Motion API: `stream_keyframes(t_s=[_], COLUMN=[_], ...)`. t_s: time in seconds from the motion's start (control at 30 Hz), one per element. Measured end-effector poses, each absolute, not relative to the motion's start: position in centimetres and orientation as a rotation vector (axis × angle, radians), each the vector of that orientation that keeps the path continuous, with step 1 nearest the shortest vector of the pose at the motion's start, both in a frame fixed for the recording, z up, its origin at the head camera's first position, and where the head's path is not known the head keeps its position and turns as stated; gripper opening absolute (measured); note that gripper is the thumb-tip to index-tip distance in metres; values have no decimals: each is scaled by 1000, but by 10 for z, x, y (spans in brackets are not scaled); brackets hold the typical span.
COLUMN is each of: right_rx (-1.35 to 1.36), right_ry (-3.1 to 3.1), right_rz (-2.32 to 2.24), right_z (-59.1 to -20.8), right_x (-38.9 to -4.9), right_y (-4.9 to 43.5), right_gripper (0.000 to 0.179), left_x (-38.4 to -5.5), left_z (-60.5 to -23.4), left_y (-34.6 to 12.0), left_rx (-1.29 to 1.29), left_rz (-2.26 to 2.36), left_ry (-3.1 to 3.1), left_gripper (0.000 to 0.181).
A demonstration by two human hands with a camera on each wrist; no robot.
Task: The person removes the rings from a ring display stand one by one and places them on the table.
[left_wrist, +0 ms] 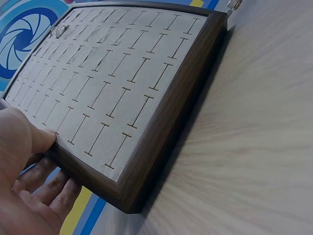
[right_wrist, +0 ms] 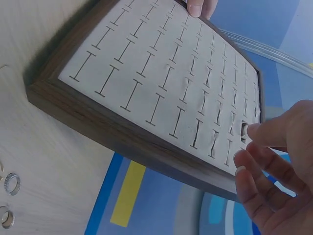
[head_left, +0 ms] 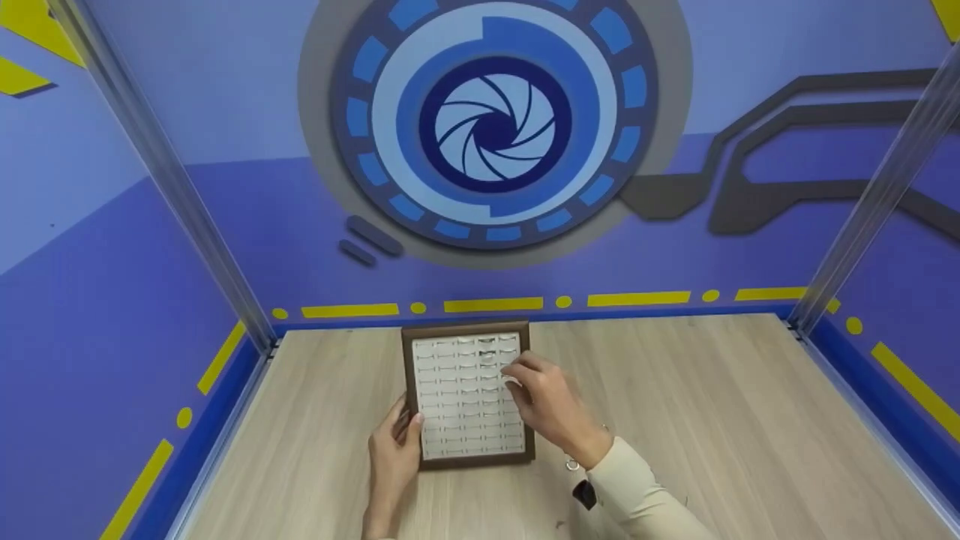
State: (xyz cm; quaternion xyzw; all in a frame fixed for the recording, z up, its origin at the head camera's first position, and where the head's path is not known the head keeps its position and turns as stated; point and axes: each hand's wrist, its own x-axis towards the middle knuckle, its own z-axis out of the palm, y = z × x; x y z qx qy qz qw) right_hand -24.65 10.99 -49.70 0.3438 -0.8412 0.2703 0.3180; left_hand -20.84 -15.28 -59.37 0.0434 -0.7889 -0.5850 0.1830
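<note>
A ring display tray (head_left: 469, 397) with a brown wooden frame and a pale slotted pad stands tilted, its far side near the back wall. My left hand (head_left: 395, 446) grips its left edge, thumb on the front and fingers behind the frame. Over the upper right slots is my right hand (head_left: 551, 401), its fingers bent and thumb tip beside a gaping slot. In that slot sits what looks like a ring (right_wrist: 244, 132). Rings (left_wrist: 59, 32) also show in the pad in the left wrist view. No item is visible between the right thumb and fingers.
Loose silver rings lie on the wooden table (head_left: 712, 420), among them a ridged ring (right_wrist: 12, 183) and a smooth ring (right_wrist: 7, 218). A blue printed wall (head_left: 247, 247) stands behind, with metal posts (head_left: 874, 195) at the corners.
</note>
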Motion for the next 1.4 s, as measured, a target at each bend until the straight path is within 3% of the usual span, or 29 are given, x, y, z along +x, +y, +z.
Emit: stream_keyframes(t_s=[0.8, 1.4], right_rx=[843, 825], right_ry=[-2118, -2081], right_rz=[715, 590], right_z=[-499, -504], right_x=[-277, -282], right_y=[77, 73], right_gripper=[15, 17], left_x=[-209, -209], left_z=[-594, -595], left_y=[-154, -154], left_rx=[123, 132], left_rz=[-1651, -1657], left_ry=[-2218, -2220], left_gripper=[49, 50])
